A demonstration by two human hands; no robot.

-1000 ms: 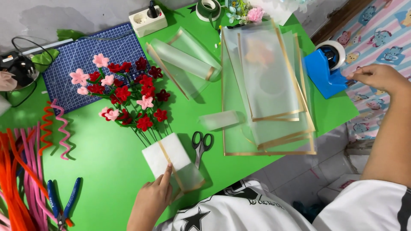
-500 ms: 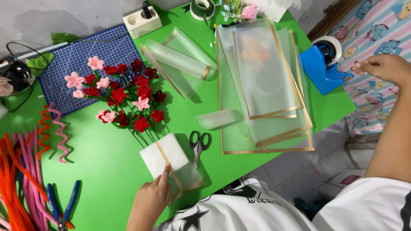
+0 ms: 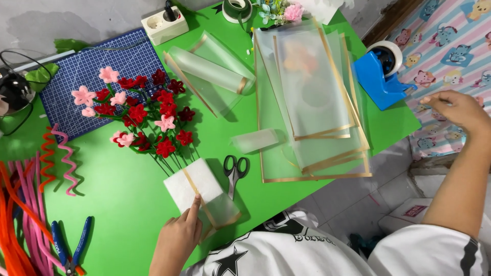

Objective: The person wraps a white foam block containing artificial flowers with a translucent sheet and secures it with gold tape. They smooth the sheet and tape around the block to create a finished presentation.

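Observation:
My left hand (image 3: 176, 240) rests at the near edge of the green table (image 3: 117, 204), its fingers pressing on the wrapped white base (image 3: 197, 190) of a bouquet of red and pink pipe-cleaner flowers (image 3: 143, 115). A gold-edged clear sheet covers that base. My right hand (image 3: 455, 110) is off the table's right side, fingers pinched together just past the blue tape dispenser (image 3: 381, 76); whether it holds a bit of tape I cannot tell. Black scissors (image 3: 235, 171) lie beside the bouquet base.
A stack of frosted gold-edged sheets (image 3: 312, 102) covers the table's right half, with a rolled sheet (image 3: 209, 69) behind. A blue cutting mat (image 3: 92, 76), power strip (image 3: 164, 20), wavy pipe cleaners (image 3: 56, 158), orange and pink stems (image 3: 18, 214) and blue pliers (image 3: 69, 248) lie left.
My right hand has drifted slightly down and away from the tape dispenser. The left hand stays on the bouquet base.

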